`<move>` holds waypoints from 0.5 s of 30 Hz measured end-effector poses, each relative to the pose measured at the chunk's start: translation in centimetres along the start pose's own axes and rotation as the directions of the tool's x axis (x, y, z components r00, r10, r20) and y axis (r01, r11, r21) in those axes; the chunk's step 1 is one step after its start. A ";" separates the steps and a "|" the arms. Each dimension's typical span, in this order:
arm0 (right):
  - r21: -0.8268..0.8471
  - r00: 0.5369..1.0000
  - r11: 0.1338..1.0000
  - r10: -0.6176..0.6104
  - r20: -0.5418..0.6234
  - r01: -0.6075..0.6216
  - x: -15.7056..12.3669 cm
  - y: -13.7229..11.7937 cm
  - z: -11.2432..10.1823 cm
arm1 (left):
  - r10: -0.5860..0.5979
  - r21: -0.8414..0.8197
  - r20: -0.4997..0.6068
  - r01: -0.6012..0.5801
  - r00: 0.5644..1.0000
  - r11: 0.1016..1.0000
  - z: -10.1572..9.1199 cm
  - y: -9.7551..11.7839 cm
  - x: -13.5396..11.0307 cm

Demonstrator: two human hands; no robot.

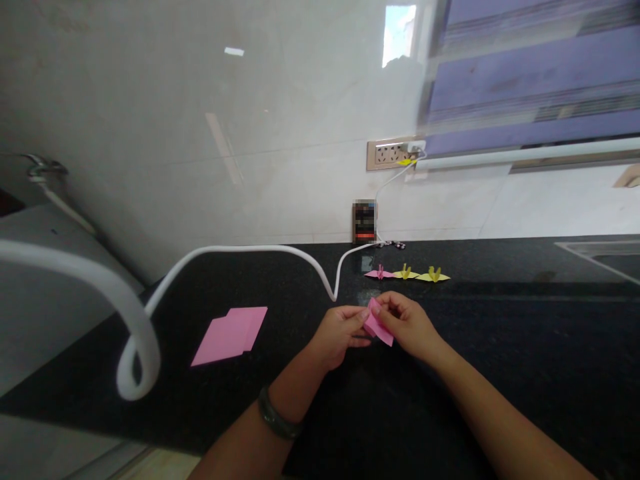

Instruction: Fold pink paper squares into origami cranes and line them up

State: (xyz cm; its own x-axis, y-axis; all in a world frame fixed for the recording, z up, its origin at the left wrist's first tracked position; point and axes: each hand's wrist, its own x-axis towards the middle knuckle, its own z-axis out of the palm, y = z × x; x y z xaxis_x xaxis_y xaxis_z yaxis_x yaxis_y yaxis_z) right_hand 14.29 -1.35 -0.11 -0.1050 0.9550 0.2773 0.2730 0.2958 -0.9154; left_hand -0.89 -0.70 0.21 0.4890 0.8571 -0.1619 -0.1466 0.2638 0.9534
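Both my hands meet over the black countertop [500, 347], pinching a small folded pink paper [376, 327] between them. My left hand [340, 333] grips its left edge with curled fingers; a dark bracelet sits on that wrist. My right hand [407, 323] holds the top and right side of the paper with thumb and fingers closed. Behind the hands stand three finished paper cranes in a row: one pink crane [380, 272] and two yellow cranes [406, 273] [434, 275].
A stack of flat pink paper sheets [231, 333] lies to the left. A thick white hose [135, 333] loops across the counter's left side. A phone [364, 221] leans on the wall, wired to a socket [395, 155]. A sink edge [600, 253] shows at right.
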 end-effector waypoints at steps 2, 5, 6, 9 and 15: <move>-0.036 1.000 0.999 -0.015 -0.009 0.014 0.0 0.0 0.0 | -0.003 0.003 0.006 0.003 1.000 1.000 0.1 0.0 0.0; -0.082 0.999 0.996 -0.032 -0.017 0.031 0.1 0.0 0.0 | 0.008 0.033 -0.026 -0.007 1.000 0.999 0.2 0.1 0.0; -0.094 0.999 0.995 -0.035 -0.019 0.033 0.1 0.0 0.0 | 0.016 0.055 -0.045 -0.014 0.999 0.998 0.3 0.1 0.0; -0.119 0.999 0.992 -0.035 -0.025 0.032 0.1 0.1 0.0 | 0.051 0.141 -0.089 -0.038 0.995 0.989 0.5 0.3 -0.1; -0.104 1.000 0.995 -0.009 0.005 0.010 0.1 0.1 -0.1 | 0.081 0.202 -0.112 -0.057 0.990 0.978 0.6 0.4 -0.1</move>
State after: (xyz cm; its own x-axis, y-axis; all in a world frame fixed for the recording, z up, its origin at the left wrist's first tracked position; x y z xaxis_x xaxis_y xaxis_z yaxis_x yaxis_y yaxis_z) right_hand 14.40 -1.19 -0.16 -0.1125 0.9522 0.2840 0.3702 0.3054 -0.8773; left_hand -0.46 -1.00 0.77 0.3757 0.9200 -0.1118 0.0028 0.1195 0.9928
